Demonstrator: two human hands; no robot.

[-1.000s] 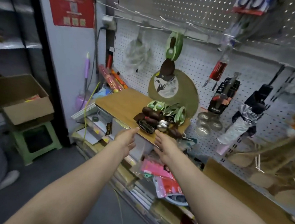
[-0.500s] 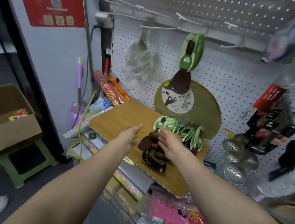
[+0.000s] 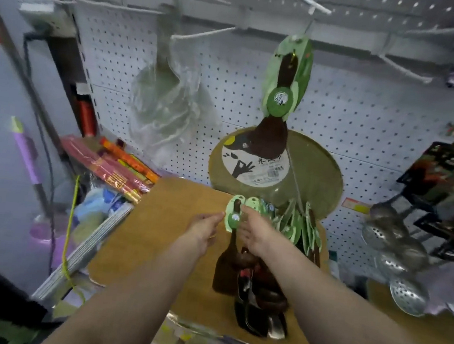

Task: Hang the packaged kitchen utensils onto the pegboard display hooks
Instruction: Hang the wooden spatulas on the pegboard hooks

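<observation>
Packaged wooden spatula [image 3: 231,246] with a green card header stands lifted at the front of a pile of like utensils [image 3: 292,236] on a brown board [image 3: 156,237], its dark blade low beside the pile. The right hand [image 3: 255,231] pinches the card from the right; the left hand [image 3: 205,230] reaches in with straight fingers, its fingertips [image 3: 221,215] at the card's left edge, though contact is unclear. Both forearms stretch forward, nearly parallel. To the left the board lies bare up to its edge. Above, on the pegboard [image 3: 368,117], one matching spatula [image 3: 281,93] hangs from a hook; a bare hook [image 3: 202,34] juts out to its left, beside a hanging clear bag [image 3: 165,102].
</observation>
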